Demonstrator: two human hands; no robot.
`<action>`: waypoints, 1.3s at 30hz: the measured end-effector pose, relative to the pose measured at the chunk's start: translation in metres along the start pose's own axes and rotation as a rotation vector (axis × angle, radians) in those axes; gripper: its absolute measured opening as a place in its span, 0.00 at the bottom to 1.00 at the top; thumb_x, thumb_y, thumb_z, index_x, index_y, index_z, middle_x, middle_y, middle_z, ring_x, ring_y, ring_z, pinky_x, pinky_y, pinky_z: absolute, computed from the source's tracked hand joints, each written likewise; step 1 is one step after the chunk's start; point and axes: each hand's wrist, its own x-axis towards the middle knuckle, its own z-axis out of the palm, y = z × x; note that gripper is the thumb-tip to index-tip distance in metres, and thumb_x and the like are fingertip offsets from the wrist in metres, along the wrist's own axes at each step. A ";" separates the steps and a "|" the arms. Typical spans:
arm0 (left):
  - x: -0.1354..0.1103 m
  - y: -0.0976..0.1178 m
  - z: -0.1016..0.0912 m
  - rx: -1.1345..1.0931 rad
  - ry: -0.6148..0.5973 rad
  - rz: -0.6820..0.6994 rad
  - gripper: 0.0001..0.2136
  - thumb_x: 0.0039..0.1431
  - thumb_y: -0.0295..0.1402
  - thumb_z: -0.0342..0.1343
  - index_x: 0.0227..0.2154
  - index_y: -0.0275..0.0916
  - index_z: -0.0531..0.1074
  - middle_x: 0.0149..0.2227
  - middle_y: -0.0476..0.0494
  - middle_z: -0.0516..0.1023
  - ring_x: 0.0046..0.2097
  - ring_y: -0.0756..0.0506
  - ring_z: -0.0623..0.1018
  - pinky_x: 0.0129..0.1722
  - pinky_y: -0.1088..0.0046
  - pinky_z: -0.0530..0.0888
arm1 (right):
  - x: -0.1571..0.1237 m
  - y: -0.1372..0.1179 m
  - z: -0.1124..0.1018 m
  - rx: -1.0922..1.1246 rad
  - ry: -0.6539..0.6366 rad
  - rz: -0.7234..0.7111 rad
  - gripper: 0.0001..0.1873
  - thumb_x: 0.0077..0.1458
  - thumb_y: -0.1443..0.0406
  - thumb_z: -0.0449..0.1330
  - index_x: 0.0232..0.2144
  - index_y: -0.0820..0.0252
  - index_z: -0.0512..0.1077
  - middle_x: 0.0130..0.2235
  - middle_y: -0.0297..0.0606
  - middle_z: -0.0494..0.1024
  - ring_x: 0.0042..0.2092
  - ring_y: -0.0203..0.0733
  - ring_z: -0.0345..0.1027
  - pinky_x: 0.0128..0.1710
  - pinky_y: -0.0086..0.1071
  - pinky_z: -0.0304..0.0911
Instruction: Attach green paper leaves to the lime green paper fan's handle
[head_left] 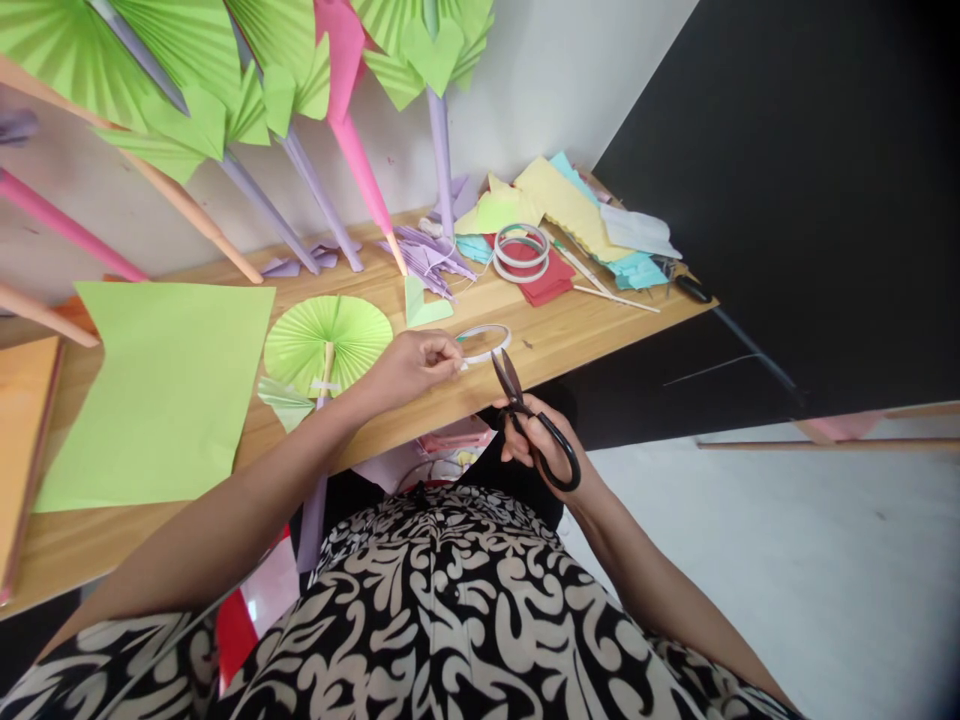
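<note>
My right hand [546, 435] grips black-handled scissors [556, 455], their blades pointing up and slightly apart. The fingers of my left hand [420, 365] are pinched on a small bit of white tape beside a tape roll [501, 329] that lies flat on the table. Left of that hand rests a round pleated green paper fan [352, 325] with a light stick at its middle and a white strip across it. A pale green folded paper piece [285, 400] sits below the fan, and a purple paper tube [312, 525] hangs past the table edge.
A green paper sheet [165, 400] covers the table's left part. Finished fan flowers on purple stems [442, 160] lean on the wall. Stacked tape rolls [521, 252], purple paper pieces [439, 255], red paper [551, 280] and yellow scraps [574, 205] lie at the back right.
</note>
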 end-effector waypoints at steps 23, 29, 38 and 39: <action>-0.002 -0.003 -0.002 0.357 0.091 0.121 0.06 0.57 0.28 0.56 0.25 0.37 0.74 0.47 0.38 0.81 0.41 0.45 0.80 0.40 0.70 0.73 | 0.069 -0.050 -0.087 -1.556 0.160 -0.298 0.20 0.62 0.63 0.58 0.55 0.61 0.74 0.50 0.51 0.79 0.52 0.58 0.70 0.52 0.49 0.65; -0.018 0.015 -0.004 0.017 0.136 0.005 0.09 0.59 0.38 0.59 0.30 0.37 0.77 0.35 0.44 0.80 0.36 0.48 0.77 0.38 0.72 0.71 | 0.053 -0.061 -0.041 -1.219 0.179 -0.489 0.15 0.66 0.64 0.54 0.49 0.57 0.77 0.48 0.43 0.82 0.50 0.49 0.74 0.52 0.41 0.66; -0.036 0.032 -0.002 -0.056 0.145 -0.029 0.09 0.58 0.38 0.61 0.29 0.36 0.79 0.32 0.46 0.81 0.35 0.49 0.76 0.37 0.74 0.71 | 0.057 -0.056 0.027 -0.898 0.022 -0.523 0.04 0.62 0.66 0.62 0.36 0.56 0.78 0.36 0.34 0.83 0.38 0.40 0.76 0.41 0.32 0.66; -0.038 0.032 -0.003 -0.060 0.161 -0.033 0.09 0.58 0.37 0.61 0.28 0.36 0.79 0.31 0.46 0.80 0.34 0.50 0.76 0.36 0.74 0.70 | 0.058 -0.056 0.029 -0.901 0.024 -0.525 0.04 0.61 0.66 0.62 0.35 0.56 0.78 0.34 0.33 0.82 0.37 0.39 0.76 0.39 0.31 0.66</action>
